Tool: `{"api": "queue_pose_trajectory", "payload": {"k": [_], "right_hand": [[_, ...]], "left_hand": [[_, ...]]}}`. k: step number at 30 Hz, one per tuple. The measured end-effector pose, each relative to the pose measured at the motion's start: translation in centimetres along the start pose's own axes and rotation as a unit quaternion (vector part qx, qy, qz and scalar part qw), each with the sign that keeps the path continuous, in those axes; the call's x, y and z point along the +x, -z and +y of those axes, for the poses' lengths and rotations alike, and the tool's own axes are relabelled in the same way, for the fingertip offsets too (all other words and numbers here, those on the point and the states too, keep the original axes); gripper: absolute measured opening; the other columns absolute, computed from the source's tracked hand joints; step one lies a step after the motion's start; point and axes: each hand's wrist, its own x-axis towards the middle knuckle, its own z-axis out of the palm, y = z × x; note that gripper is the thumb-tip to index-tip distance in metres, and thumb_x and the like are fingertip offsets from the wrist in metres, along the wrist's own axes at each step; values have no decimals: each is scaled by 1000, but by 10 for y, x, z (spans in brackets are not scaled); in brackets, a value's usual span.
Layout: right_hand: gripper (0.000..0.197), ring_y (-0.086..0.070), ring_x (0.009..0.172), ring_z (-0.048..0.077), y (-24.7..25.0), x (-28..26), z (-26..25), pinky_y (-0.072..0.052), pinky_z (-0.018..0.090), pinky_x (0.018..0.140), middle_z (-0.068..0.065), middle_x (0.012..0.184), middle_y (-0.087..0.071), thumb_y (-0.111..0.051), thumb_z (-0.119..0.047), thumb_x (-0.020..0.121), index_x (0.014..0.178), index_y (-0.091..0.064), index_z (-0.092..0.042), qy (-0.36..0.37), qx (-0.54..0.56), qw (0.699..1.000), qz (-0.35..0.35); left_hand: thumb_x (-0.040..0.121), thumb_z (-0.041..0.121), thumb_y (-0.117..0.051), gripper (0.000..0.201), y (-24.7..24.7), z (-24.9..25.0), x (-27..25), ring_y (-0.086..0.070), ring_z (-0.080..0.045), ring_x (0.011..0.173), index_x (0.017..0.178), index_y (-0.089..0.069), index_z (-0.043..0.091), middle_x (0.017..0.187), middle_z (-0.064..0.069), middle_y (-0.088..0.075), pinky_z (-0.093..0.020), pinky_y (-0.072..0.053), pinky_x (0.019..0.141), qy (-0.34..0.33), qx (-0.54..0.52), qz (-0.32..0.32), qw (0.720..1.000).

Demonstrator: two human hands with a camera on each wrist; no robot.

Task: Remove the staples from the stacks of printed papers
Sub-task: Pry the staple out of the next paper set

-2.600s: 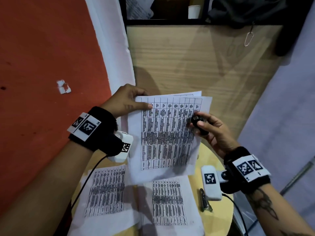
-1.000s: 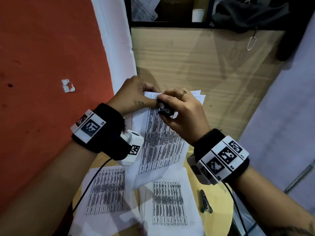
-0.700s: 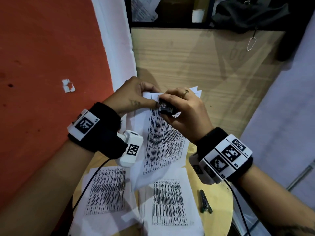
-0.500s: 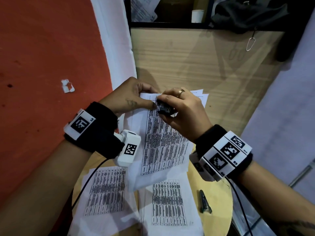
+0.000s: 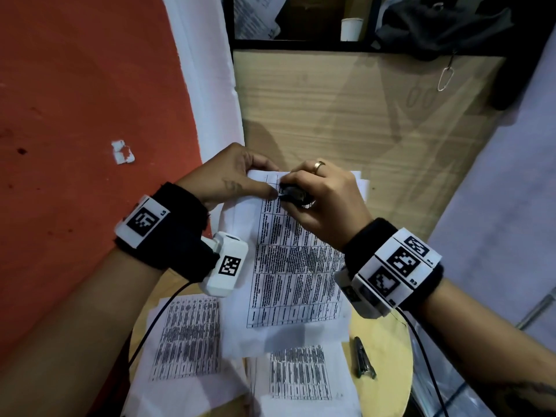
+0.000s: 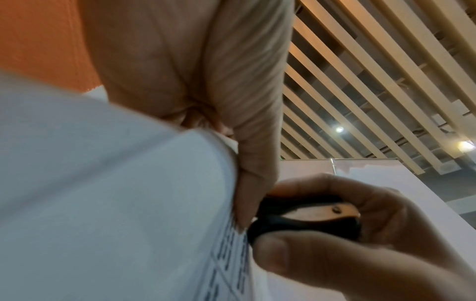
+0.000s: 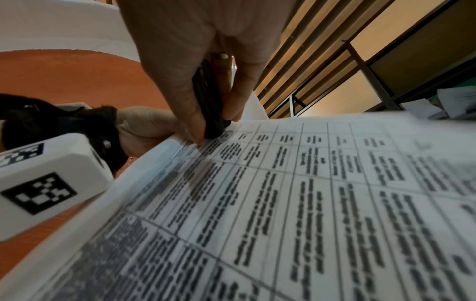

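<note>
- Black and small, the staple remover sits pinched between the thumb and fingers of the right hand, and its nose touches the top left corner of the held stack of papers.
- In the left wrist view the tool's two black halves look squeezed close together, with a bare metal plate showing between them.
- Right beside the tool, the left hand pinches that same corner, thumb on the printed side and fingers behind, so the sheets stay still.
- The stack is held up in the air over a round wooden table, with its bottom edge hanging down.
- The staple itself is hidden under the tool, so no one can tell if it is out yet.
- The step in hand seems to be biting under the staple at this corner.
- The next move likely needs a firm squeeze and a slow pull away, while the left hand keeps the corner tight so the paper does not rip.
- Two more printed stacks lie on the table below, one partly under the held one.
- A thin metal tool lies on the table near the right wrist.
- The left thumb sits very close to the tool's teeth and could get nipped.
</note>
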Motion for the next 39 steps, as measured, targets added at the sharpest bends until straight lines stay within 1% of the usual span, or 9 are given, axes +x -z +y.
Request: {"api": "queue_pose_trajectory", "payload": {"k": [6, 11, 17, 22, 24, 30, 33, 35, 39], "right_hand": [[21, -63, 72, 34, 0, 1, 3, -53, 39, 62, 14, 80, -66, -68, -13, 67, 85, -70, -2, -36, 40, 999, -3], [21, -63, 75, 31, -3, -6, 12, -51, 39, 64, 11, 80, -66, -70, -16, 68, 86, -71, -5, -98, 61, 993, 8], [21, -65, 73, 26, -9, -23, 17, -45, 33, 68, 7, 80, -68, -74, -17, 65, 84, -71, -8, -127, 53, 990, 20], [24, -65, 77, 25, -15, -45, 28, -53, 35, 69, 6, 83, -69, -76, -18, 66, 88, -71, -10, -191, 52, 979, -38], [25, -65, 79, 25, -20, -52, 34, -54, 38, 72, 7, 87, -69, -78, -19, 68, 91, -70, -10, -236, 54, 967, -84], [29, -61, 92, 30, -38, -64, 43, -49, 40, 82, 13, 96, -66, -75, -19, 73, 97, -67, -6, -292, 20, 933, -208], [37, -59, 99, 29, -43, -69, 44, -47, 37, 85, 12, 104, -65, -76, -22, 73, 105, -66, -6, -304, 14, 917, -257], [38, -58, 101, 28, -44, -72, 45, -45, 34, 85, 11, 106, -65, -75, -22, 73, 107, -66, -7, -305, 2, 914, -267], [43, -58, 99, 28, -41, -69, 50, -46, 35, 86, 11, 104, -63, -80, -23, 67, 105, -66, -8, -309, 19, 917, -253]], "left_hand": [[67, -6, -76, 25, -7, -6, 1, -61, -14, 81, 88, -69, 6, 89, -14, -68, -20, -49, 76, 7, -35, -3, 999], [61, 10, -76, 26, -9, -12, 5, -62, -13, 73, 86, -68, 9, 79, -7, -68, -21, -50, 70, 30, -95, 18, 995], [64, 4, -81, 22, -15, -18, 9, -59, -9, 62, 80, -67, 6, 69, -3, -65, -22, -48, 66, 33, -54, 64, 996], [48, 40, -79, 30, -15, -39, 17, -62, -10, 71, 69, -69, 22, 74, 4, -69, -38, -51, 84, 14, 36, 134, 990], [48, 44, -76, 34, -14, -44, 19, -62, -11, 73, 72, -68, 22, 76, 1, -68, -38, -51, 85, 10, 68, 142, 987], [55, 30, -74, 27, -11, -49, 21, -60, -8, 73, 76, -68, 15, 78, -1, -68, -28, -47, 83, 4, 120, 145, 982], [55, 28, -74, 24, -10, -53, 22, -57, 4, 66, 75, -67, 18, 75, 3, -66, -22, -44, 77, 10, 114, 144, 983], [56, 26, -77, 22, -10, -57, 22, -56, 7, 64, 74, -67, 19, 74, 5, -66, -21, -44, 76, 15, 116, 138, 983], [61, 9, -83, 21, -11, -68, 22, -59, -3, 68, 70, -66, 20, 74, 2, -67, -29, -47, 79, 27, 111, 120, 986]]}}
